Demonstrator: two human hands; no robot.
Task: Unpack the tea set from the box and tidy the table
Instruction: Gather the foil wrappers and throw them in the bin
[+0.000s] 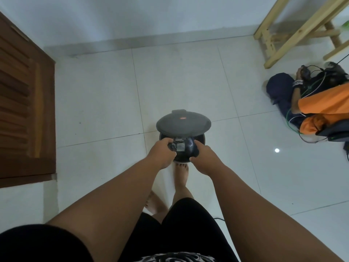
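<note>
We stand over a pedal bin at the centre of the frame, its dark lid tipped up and back, most likely because our bare foot, just below the bin, is on the pedal; that frees both hands for the opening. Our left hand is clenched on a crumpled bit of clear and grey wrapping at the bin's mouth. Our right hand pinches the dark bin liner at the right rim, seemingly to hold the bag open so the scrap falls inside and not down the outside. We judge the wrapping to be packing waste from the unpacking, so this would be the tidying part of the job.

The tea set, its box and the worktop are nowhere in view; only white floor tiles lie around the bin. A brown louvred door fills the left edge, a pale wooden frame stands at upper right, and at the right edge another person in orange clothing sits on the floor among cables, well apart from the bin.
</note>
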